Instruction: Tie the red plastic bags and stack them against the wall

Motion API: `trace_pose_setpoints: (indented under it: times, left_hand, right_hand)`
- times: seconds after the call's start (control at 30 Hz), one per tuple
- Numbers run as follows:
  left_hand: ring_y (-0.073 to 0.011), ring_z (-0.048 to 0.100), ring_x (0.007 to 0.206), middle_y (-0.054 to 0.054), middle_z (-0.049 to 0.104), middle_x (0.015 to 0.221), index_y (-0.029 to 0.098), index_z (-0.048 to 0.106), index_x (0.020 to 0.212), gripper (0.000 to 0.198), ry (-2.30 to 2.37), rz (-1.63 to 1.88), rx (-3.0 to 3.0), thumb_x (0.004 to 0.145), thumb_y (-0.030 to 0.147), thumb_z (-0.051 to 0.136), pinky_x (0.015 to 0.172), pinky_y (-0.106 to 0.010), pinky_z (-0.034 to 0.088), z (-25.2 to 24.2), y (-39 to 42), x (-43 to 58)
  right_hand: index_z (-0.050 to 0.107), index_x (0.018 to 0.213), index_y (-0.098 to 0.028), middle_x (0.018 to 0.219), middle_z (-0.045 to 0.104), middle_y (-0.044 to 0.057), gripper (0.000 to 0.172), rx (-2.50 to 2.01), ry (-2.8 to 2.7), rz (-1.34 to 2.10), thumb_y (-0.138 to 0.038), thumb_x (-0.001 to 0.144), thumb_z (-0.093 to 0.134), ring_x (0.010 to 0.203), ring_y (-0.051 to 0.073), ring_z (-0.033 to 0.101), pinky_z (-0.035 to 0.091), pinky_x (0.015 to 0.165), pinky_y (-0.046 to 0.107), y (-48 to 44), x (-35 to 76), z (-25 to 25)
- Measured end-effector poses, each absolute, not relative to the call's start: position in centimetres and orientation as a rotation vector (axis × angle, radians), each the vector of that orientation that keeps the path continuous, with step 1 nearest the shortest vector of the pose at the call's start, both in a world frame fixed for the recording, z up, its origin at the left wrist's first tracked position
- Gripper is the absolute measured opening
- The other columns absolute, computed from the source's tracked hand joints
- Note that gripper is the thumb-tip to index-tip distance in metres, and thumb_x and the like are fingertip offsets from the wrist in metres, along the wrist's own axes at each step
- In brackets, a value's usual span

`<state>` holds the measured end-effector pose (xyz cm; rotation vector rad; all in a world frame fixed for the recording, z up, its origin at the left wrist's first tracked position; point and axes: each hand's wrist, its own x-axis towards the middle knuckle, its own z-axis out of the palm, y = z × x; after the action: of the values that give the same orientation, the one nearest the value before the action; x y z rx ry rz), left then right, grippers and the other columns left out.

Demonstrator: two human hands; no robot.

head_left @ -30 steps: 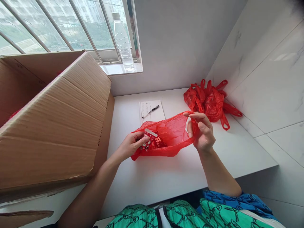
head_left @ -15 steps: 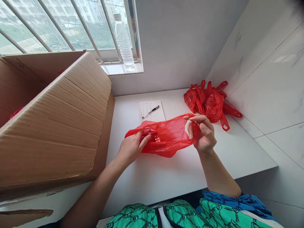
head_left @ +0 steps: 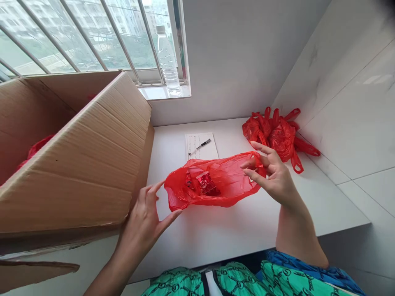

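Note:
A thin red plastic bag [head_left: 228, 199] lies spread on the white table with its mouth gaping upward. Inside its left half sit small shiny red packets [head_left: 206, 184] with pale printing. My left hand [head_left: 146, 213] is at the bag's left end, thumb and fingers spread around that edge, and nothing is gripped between them. At the opposite end is my right hand [head_left: 274, 174], fingers apart, with the thumb and some fingers over the opening and the bag's rim against them. Part of that rim is hidden behind the right hand.
A large open cardboard box [head_left: 101, 160] with red material inside stands at left. Behind the bag lie a written notepad [head_left: 212, 151] and a black pen [head_left: 203, 144]. More red bags [head_left: 282, 137] are heaped at the back right. A water bottle [head_left: 169, 65] stands on the windowsill.
My left hand has come out of the bag to its left edge, uncovering the packets. My right hand has spread its fingers. The bag's mouth is wider, and the view has shifted slightly.

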<state>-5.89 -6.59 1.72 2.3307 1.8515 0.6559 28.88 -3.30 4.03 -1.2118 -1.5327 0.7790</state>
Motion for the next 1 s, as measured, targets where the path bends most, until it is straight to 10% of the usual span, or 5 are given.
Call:
trace_pose_setpoints:
  times: [0.3,0.5,0.63,1.0]
  left_hand:
    - [-0.0137,0.058,0.061,0.001,0.063,0.069,0.020,0.062,0.084,0.036,1.495,0.481,1.856,0.092,0.054,0.053,0.055,-0.023,0.041,1.8,-7.1,-5.2]
    - [-0.0139,0.060,0.078,-0.003,0.061,0.097,0.021,0.063,0.091,0.018,1.473,1.071,2.179,0.093,0.038,0.058,0.067,-0.025,0.048,5.0,-5.3,-4.0]
    - [-0.0281,0.056,0.109,-0.011,0.054,0.125,0.022,0.057,0.115,0.053,1.589,0.927,2.574,0.077,0.055,0.072,0.085,-0.039,0.049,6.5,-4.8,-2.8]
    - [-0.0208,0.059,0.075,-0.001,0.063,0.085,0.022,0.058,0.082,0.007,1.690,0.284,2.951,0.089,0.025,0.056,0.067,-0.033,0.037,5.5,-6.8,-5.1]
  right_hand:
    - [0.064,0.102,-0.025,0.094,0.072,0.003,0.033,-1.723,-2.041,0.499,-0.055,0.088,0.060,0.062,0.018,0.066,0.047,0.053,0.030,-5.1,32.5,7.2]
    - [0.067,0.094,-0.027,0.115,0.067,0.004,0.023,-1.330,-1.962,0.525,-0.048,0.087,0.065,0.102,0.025,0.066,0.055,0.076,0.033,-3.6,32.4,10.5]
    - [0.065,0.090,-0.025,0.133,0.057,0.006,0.017,-1.059,-1.888,0.619,-0.042,0.087,0.067,0.127,0.028,0.052,0.048,0.099,0.042,-1.8,30.7,11.1]
    - [0.051,0.076,-0.021,0.129,0.062,0.009,0.019,-0.807,-2.070,1.120,-0.029,0.091,0.060,0.127,0.029,0.052,0.039,0.104,0.047,0.8,29.7,11.2]
